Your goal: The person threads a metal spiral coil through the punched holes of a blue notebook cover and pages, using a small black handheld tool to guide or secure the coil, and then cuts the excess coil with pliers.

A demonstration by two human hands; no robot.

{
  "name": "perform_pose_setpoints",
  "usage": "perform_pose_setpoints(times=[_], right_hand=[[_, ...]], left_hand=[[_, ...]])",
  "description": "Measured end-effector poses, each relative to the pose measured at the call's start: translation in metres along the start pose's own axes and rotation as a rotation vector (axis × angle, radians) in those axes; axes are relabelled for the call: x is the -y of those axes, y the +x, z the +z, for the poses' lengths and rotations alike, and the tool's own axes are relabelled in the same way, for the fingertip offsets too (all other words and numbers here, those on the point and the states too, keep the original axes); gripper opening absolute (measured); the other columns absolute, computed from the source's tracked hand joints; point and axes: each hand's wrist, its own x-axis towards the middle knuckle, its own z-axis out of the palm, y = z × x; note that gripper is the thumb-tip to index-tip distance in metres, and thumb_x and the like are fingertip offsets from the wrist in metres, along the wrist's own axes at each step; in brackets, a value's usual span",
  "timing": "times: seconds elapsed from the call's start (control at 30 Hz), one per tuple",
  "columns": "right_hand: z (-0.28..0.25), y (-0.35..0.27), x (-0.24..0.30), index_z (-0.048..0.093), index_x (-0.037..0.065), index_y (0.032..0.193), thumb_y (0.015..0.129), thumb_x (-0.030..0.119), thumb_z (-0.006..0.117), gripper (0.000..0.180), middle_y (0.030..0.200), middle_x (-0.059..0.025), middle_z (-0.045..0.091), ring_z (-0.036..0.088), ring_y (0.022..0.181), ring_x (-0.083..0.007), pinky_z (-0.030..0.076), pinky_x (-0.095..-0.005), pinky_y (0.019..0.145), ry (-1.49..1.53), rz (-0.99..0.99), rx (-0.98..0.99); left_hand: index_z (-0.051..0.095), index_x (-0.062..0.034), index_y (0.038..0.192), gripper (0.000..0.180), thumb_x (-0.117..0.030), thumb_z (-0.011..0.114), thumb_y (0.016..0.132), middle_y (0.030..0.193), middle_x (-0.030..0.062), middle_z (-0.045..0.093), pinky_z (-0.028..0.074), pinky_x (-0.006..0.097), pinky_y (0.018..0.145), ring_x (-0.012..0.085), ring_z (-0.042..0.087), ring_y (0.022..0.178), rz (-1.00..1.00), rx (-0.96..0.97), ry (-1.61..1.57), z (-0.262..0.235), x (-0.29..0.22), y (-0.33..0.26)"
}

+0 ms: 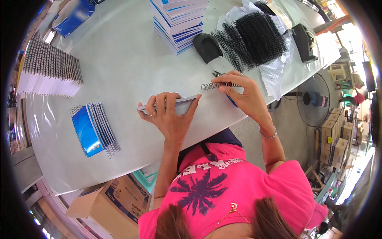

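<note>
the left hand (pixel 169 113) is spread wide, gripping a thin pad (pixel 184 100) on the table, and the right hand (pixel 244 91), nearly closed, pinches a black coil (pixel 209 85) lying left to right, its loose end pointing left just past the pad's far right corner.

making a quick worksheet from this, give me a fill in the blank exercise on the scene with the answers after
1. The left hand grips a thin pad and wears a ____ on one finger.
2. The right hand holds a dark spiral coil and has a ____ around its wrist.
3. The low notebook pile on the left has a ____ top cover.
4. The shirt is ____ with a dark palm-tree print.

Missing words: ring; bracelet; blue; pink.
</note>
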Motion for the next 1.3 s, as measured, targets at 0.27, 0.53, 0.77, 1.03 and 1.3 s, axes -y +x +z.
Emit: perform_pose_setpoints(times=[0.27, 0.53, 0.77, 1.03, 1.3], right_hand=[[0.018, -0.009, 0.004, 0.074, 0.006, 0.108, 0.083, 0.003, 0.071, 0.025, 0.094, -0.0048, 0.064, 0.056, 0.086, -0.0168, 0.046, -0.0305, 0.082, -0.049, -0.003, -0.05], [0.035, -0.011, 0.001, 0.075, 0.009, 0.103, 0.081, 0.005, 0.073, 0.023, 0.09, -0.0073, 0.059, 0.055, 0.081, -0.0197, 0.044, -0.0308, 0.074, 0.016, -0.109, -0.154], [0.036, -0.014, -0.003, 0.074, 0.008, 0.102, 0.084, 0.006, 0.071, 0.019, 0.1, -0.0065, 0.062, 0.057, 0.096, -0.0215, 0.037, -0.0355, 0.095, -0.23, -0.199, -0.197], [0.039, -0.007, 0.0, 0.068, 0.01, 0.103, 0.093, 0.015, 0.059, 0.014, 0.097, -0.0064, 0.059, 0.055, 0.101, -0.0238, 0.029, -0.0413, 0.099, -0.263, -0.216, -0.072], [0.048, 0.002, -0.005, 0.061, 0.01, 0.104, 0.095, 0.019, 0.058, 0.013, 0.095, -0.0072, 0.058, 0.056, 0.098, -0.0257, 0.029, -0.0411, 0.096, -0.345, -0.384, -0.145]], left_hand=[[0.061, -0.0196, 0.087, 0.05, -0.053, 0.087, 0.062, 0.096, -0.0043, 0.053, 0.022, 0.055, 0.1, 0.0241, 0.044, 0.11, 0.028, 0.064, -0.018, -0.006, 0.005, 0.001], [0.061, -0.0189, 0.09, 0.047, -0.052, 0.085, 0.066, 0.096, -0.0043, 0.053, 0.02, 0.057, 0.101, 0.0238, 0.044, 0.111, 0.041, 0.078, -0.042, -0.005, 0.01, -0.001], [0.062, -0.0185, 0.09, 0.044, -0.05, 0.083, 0.068, 0.099, -0.0034, 0.054, 0.021, 0.056, 0.1, 0.0237, 0.044, 0.111, 0.054, 0.073, -0.024, -0.004, 0.009, -0.003], [0.062, -0.0176, 0.096, 0.037, -0.047, 0.076, 0.079, 0.103, -0.0031, 0.055, 0.023, 0.058, 0.099, 0.0247, 0.044, 0.112, 0.013, 0.108, 0.034, -0.004, 0.005, -0.001], [0.062, -0.02, 0.108, 0.026, -0.04, 0.064, 0.092, 0.108, -0.0039, 0.055, 0.022, 0.063, 0.1, 0.0234, 0.044, 0.115, -0.05, 0.153, 0.065, -0.013, -0.001, -0.003]])
